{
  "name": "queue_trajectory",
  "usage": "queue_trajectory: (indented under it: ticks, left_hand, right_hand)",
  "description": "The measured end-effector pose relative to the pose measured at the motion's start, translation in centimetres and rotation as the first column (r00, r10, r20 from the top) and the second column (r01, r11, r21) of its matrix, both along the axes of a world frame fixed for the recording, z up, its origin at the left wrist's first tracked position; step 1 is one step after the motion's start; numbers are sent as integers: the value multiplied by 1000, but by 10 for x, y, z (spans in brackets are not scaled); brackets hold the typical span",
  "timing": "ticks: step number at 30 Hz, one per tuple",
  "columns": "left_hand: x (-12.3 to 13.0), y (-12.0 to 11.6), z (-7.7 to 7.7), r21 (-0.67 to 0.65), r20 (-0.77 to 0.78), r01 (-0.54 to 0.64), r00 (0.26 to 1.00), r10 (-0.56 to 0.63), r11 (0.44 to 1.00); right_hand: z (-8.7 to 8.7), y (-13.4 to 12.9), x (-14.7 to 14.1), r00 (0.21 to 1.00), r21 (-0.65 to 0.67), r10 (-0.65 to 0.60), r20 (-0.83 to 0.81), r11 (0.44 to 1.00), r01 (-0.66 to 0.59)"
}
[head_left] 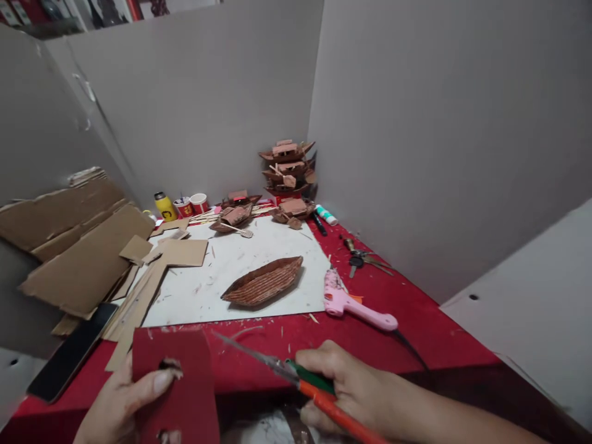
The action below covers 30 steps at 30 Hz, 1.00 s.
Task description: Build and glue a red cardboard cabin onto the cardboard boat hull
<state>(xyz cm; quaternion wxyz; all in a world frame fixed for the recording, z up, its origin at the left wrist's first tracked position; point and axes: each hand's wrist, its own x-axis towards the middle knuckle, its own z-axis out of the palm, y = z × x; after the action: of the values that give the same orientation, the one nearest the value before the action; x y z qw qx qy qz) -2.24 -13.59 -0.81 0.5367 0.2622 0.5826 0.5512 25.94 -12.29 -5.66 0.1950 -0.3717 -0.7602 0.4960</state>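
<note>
Red card [197, 388] upright at the near edge of the table, gripped in the left hand [113, 410]: thumb flat across the front face, its tip at the lower edge of a ragged upper hole, remaining fingers mostly hidden behind the card and at its left edge. Second torn hole lower down, below the thumb, partly cut off by the bottom of the view. Right part of the card free of the fingers.

Scissors [277, 367] in the right hand [349, 382], fingers curled closely around green and orange handles, blades directed left toward the upper right edge of the card. Spread of the blades too blurred to tell; tip near the card, apart from both hands' fingers.

Beyond the hands, on a white board [194, 302], a brown ribbed boat hull [263, 283], open side up, well apart from the fingers. Pink glue gun [340, 302] just beside the board's right edge, on red cloth [379, 345], with keys [363, 258] farther back. At the far end, small model boats [234, 216], some stacked in the corner, near a teal-and-white tube [326, 214]. To the left, a yellow bottle [165, 207], paper cups [198, 202], leaning cardboard sheets [87, 259] and a dark smartphone [71, 354], close to the left hand.
</note>
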Motion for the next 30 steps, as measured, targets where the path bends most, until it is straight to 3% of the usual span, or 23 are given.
queue_trajectory:
  ticks: [4,9,17,23,30]
  left_hand:
    - [-13,17,-1,174,124,-199,976,179,965]
    - [-12,36,-2,135,311,-346,904,292,928]
    - [15,47,4,97,387,-320,885,260,943]
    - [29,51,2,125,326,-407,878,350,905]
    - [36,48,-1,180,297,-328,917,267,927]
  right_hand:
    - [-9,4,2,994,132,-107,-13,985,108]
    - [-8,5,5,994,250,-107,10,963,101]
    - [0,1,4,987,314,-90,133,948,45]
    - [1,6,5,990,322,-102,99,944,65]
    - [4,7,6,984,263,-114,134,962,75]
